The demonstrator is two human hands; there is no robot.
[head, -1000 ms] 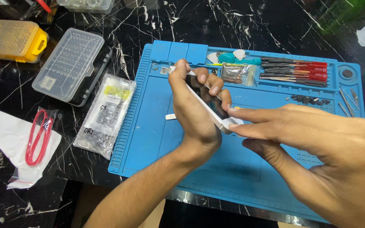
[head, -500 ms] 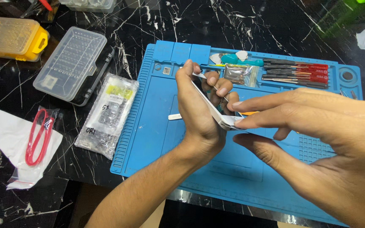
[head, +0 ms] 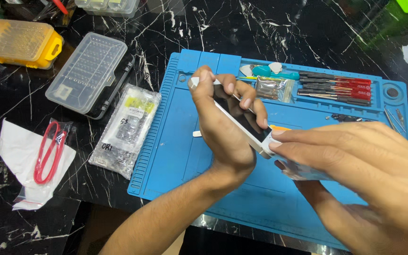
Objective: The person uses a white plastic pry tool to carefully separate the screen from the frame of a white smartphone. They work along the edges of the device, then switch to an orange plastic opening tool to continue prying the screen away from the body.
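1. The left hand (head: 223,127) is gripping a slim white-edged smartphone with a dark screen (head: 242,120), thumb along one long edge, fingers curled over the opposite edge and onto the glass.
2. The phone is being held tilted, raised off a blue silicone repair mat (head: 175,156) that is lying directly under both hands.
3. The right hand (head: 355,165) is pinching the phone's lower end, its fingertips (head: 277,139) pressing on the white bezel there; what lies under the palm cannot be told.
4. A small orange sliver (head: 279,127) is showing just above the right fingertips, touching the phone's edge; its kind cannot be told.
5. A small white piece (head: 197,133) is lying on the mat just left of the left hand.
6. Beyond the left fingers, a row of red-handled screwdrivers (head: 341,87) is resting in the mat's far tray, beside a small clear bag of parts (head: 272,89) and a teal tool (head: 275,73).
7. Left of the mat, well apart from the hands: a clear bubble-wrap packet with a yellow label (head: 126,130), a clear plastic bit case over a black base (head: 88,73), a yellow bit box (head: 17,42), and a red cable in a clear bag on white paper (head: 46,151).
8. All are lying on a black marble tabletop with white veins (head: 284,28).
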